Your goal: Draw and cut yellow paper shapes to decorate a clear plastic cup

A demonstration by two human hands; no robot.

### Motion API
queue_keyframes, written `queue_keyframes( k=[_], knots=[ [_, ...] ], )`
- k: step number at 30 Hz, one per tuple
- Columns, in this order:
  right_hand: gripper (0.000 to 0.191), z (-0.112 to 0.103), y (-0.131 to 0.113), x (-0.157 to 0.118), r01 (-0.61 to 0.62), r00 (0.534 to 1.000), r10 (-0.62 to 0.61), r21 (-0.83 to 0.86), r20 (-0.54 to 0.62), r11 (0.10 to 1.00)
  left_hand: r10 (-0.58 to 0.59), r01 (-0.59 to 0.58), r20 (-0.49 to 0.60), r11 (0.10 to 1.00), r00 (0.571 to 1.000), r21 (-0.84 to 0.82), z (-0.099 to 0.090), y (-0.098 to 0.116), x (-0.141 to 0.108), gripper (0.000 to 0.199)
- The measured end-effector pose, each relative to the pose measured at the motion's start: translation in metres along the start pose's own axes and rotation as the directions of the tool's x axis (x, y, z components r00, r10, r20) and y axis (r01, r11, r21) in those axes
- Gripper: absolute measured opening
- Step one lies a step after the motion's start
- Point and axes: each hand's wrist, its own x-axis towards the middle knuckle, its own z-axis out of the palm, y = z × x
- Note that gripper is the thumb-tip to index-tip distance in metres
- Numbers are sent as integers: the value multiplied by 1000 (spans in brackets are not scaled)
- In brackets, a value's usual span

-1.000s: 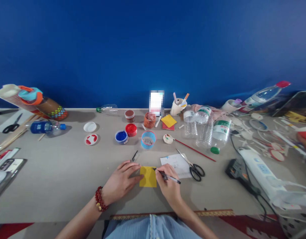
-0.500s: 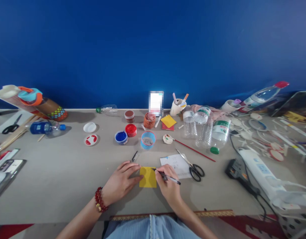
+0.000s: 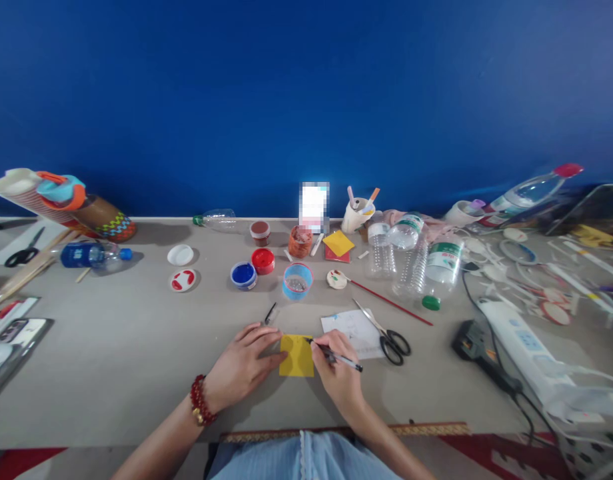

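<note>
A square of yellow paper lies flat on the grey table before me. My left hand rests palm down, its outstretched fingertips touching the paper's left edge. In my right hand a black pen is gripped, its point at the upper right of the square. Faint marks seem to show near the top of the paper, too small to read. The pen cap lies beyond my left fingers. Just past my right hand are a white sheet and black-handled scissors partly on it.
Farther back stand open jars of blue paint and red paint, and a cut bottle cup. A red-handled paintbrush lies to their right. Clear plastic bottles and a power strip occupy the right side.
Both hands keep the same places, the left on the paper and the right around the pen. Only the camera view has shifted very slightly.
</note>
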Motion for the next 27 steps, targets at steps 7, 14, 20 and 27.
queue_keyframes(
  k=[7, 14, 20, 27],
  knots=[
    [15, -1, 0, 0, -7, 1000, 7, -13, -4, 1000, 3, -4, 18, 1000, 1000, 6, -1, 0, 0, 33],
    [15, 0, 1, -1, -12, 1000, 12, -15, 5, 1000, -3, 3, 13, 1000, 1000, -5, -1, 0, 0, 31],
    [16, 0, -1, 1, -3, 1000, 3, -15, 5, 1000, -7, 7, 3, 1000, 1000, 5, -1, 1, 0, 32],
    [15, 0, -1, 1, 5, 1000, -5, -7, -14, 1000, -7, 7, 9, 1000, 1000, 1, -1, 1, 0, 32]
  ],
)
